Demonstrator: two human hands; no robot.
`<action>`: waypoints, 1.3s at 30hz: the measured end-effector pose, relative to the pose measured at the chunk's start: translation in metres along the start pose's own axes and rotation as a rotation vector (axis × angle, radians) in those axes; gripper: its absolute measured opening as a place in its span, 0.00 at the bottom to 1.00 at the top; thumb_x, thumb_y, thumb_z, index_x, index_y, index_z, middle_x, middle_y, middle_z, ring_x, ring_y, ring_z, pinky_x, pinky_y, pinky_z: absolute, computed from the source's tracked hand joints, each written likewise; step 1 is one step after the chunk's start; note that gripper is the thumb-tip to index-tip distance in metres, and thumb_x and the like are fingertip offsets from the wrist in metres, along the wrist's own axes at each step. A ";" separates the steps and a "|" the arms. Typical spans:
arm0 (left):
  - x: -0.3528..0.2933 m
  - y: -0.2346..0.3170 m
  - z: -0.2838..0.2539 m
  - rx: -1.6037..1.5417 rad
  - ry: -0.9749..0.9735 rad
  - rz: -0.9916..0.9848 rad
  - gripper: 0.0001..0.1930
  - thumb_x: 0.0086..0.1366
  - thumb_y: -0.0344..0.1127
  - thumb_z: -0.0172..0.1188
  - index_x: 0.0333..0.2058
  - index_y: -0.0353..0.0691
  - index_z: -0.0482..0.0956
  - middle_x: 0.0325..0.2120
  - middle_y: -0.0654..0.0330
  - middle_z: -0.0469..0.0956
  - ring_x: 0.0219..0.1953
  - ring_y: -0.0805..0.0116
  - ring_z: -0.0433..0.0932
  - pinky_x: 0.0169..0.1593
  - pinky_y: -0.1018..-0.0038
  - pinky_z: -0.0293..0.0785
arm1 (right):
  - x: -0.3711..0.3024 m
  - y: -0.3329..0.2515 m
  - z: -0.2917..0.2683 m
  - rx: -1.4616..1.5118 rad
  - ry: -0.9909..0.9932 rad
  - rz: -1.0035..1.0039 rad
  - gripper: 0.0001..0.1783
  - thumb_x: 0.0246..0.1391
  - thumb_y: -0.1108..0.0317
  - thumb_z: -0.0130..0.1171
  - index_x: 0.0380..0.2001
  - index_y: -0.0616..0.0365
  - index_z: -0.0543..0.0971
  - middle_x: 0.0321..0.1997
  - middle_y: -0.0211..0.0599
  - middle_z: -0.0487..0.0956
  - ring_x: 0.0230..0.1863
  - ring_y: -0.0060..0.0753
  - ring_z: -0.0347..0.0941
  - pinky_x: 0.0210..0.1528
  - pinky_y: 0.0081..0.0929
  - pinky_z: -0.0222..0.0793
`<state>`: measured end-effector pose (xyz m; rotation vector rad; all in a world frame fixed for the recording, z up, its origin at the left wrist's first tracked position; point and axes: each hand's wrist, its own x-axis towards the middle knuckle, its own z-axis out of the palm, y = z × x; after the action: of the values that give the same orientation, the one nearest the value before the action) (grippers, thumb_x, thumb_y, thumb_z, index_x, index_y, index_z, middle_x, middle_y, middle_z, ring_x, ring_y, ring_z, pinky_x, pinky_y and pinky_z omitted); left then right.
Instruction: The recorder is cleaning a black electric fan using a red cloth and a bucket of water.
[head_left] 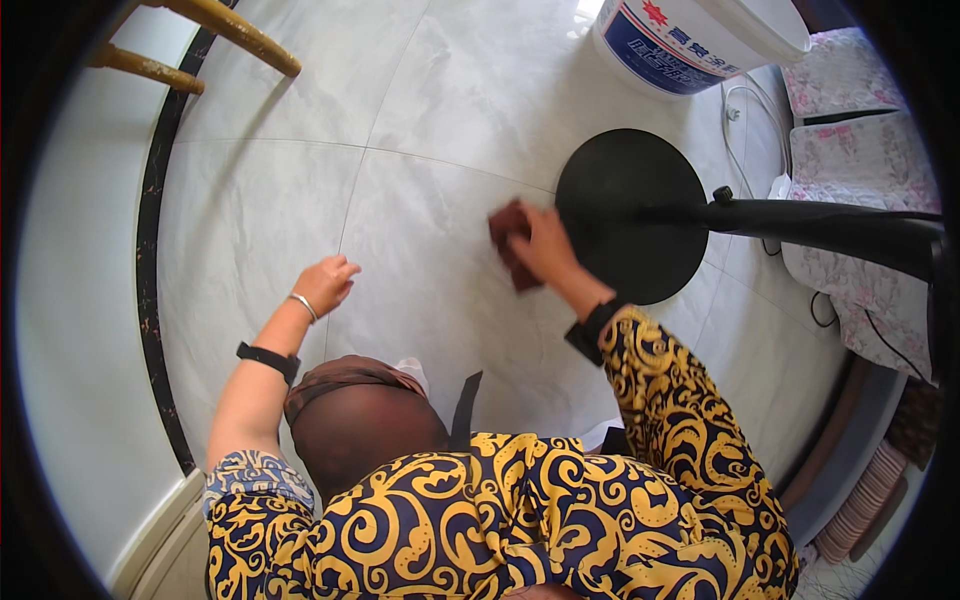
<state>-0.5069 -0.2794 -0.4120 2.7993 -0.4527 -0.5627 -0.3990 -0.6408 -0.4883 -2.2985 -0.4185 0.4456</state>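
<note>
On the pale marbled floor, my right hand [550,247] is closed on a folded reddish-brown cloth [503,228]. The cloth is a little blurred, and part of it is hidden under the fingers. Just right of that hand lies a round black base [625,165], from which a black pole [810,222] runs to the right. My left hand [328,284] is held over the floor farther left, its fingers loosely curled with nothing seen in them. A silver bangle circles the left wrist, and a black band sits on each forearm.
A white bucket [665,70] with a blue label stands at the far right, beside a white cable [738,150]. Floral-covered seating [850,160] lines the right side. Yellow wooden legs [240,35] stand at the far left, near a wall with a dark floor border [148,270].
</note>
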 end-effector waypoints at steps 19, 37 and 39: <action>-0.022 -0.009 0.038 -0.452 0.117 -0.254 0.13 0.53 0.30 0.57 0.40 0.40 0.75 0.30 0.57 0.73 0.31 0.66 0.74 0.36 0.74 0.73 | -0.022 -0.041 0.046 0.441 -0.740 0.151 0.27 0.28 0.75 0.66 0.39 0.54 0.72 0.39 0.38 0.74 0.43 0.34 0.70 0.44 0.30 0.67; 0.040 0.055 0.022 -1.513 -0.091 -0.359 0.44 0.44 0.28 0.67 0.60 0.45 0.52 0.45 0.58 0.70 0.47 0.68 0.69 0.50 0.71 0.69 | -0.037 -0.142 -0.005 0.951 -0.596 0.267 0.38 0.36 0.66 0.65 0.54 0.61 0.63 0.45 0.42 0.73 0.43 0.31 0.71 0.47 0.28 0.67; 0.059 0.043 0.003 -1.284 -0.114 -0.261 0.45 0.42 0.28 0.67 0.60 0.46 0.52 0.46 0.57 0.70 0.48 0.69 0.68 0.50 0.71 0.68 | -0.040 -0.089 -0.020 0.543 -0.611 0.118 0.36 0.40 0.61 0.65 0.55 0.57 0.64 0.46 0.42 0.72 0.44 0.32 0.70 0.45 0.27 0.67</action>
<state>-0.4667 -0.3395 -0.4213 1.5831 0.2331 -0.7104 -0.4405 -0.6105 -0.4035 -1.6331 -0.3908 1.1755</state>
